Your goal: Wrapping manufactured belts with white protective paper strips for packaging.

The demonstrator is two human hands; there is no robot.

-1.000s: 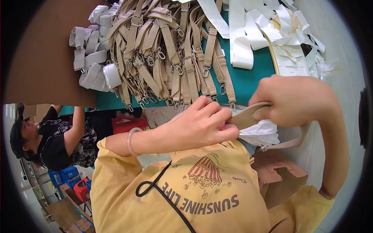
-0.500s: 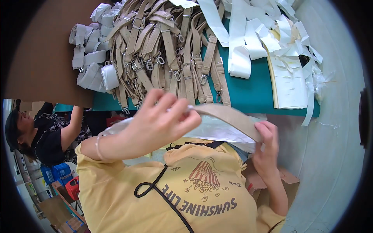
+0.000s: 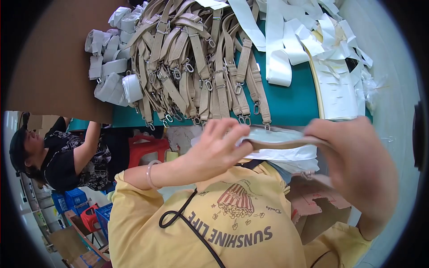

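A beige strap (image 3: 286,144) stretches between my two hands, in front of my chest. My left hand (image 3: 219,145) closes its fingers on the strap's left end. Farther right my right hand (image 3: 357,149), smeared by motion, grips the strap with bent fingers. Below that hand hangs a metal clip (image 3: 307,175) on a strap end; how it joins the held strap is partly hidden. Behind the strap lies white and clear plastic sheeting (image 3: 283,154). Across the table just beyond, many beige straps (image 3: 196,67) with metal clips lie in a heap.
White wrapped rolls (image 3: 111,67) sit left of the heap on the green table (image 3: 292,105). White paper strips (image 3: 286,44) are piled at right. A brown board (image 3: 58,58) borders the left. A cardboard box (image 3: 319,203) stands by my right side. Another person (image 3: 67,152) is at left.
My right hand has swung right and upward. My left hand has moved right and a little lower. The strap between them now runs more level.
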